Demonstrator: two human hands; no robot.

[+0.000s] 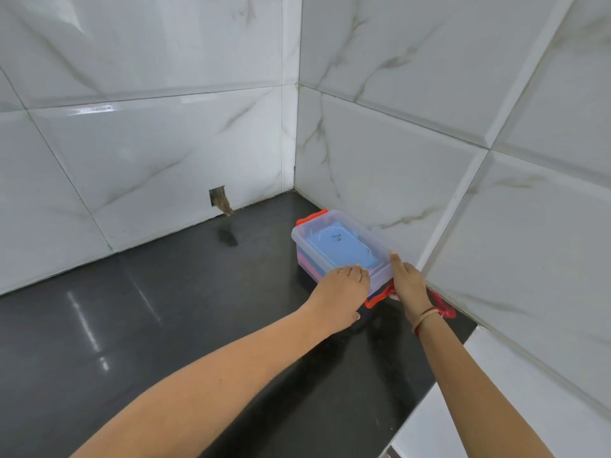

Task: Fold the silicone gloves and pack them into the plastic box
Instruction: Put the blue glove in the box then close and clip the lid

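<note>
A clear plastic box (309,231) with its lid on stands on the black counter close to the right wall. Blue and pink folded silicone gloves (337,247) show through the lid and side. One red latch (310,218) sits at the far end, another red latch (377,299) at the near end. My left hand (344,289) lies flat over the near left corner of the lid. My right hand (408,282) presses the near right corner, fingers on the lid's edge.
The black polished counter (165,325) stretches left and toward me. White marble-look tiled walls (429,160) meet in a corner behind the box. A rough hole with a stub (221,201) breaks the back wall near the counter. The counter's right edge (439,375) drops off.
</note>
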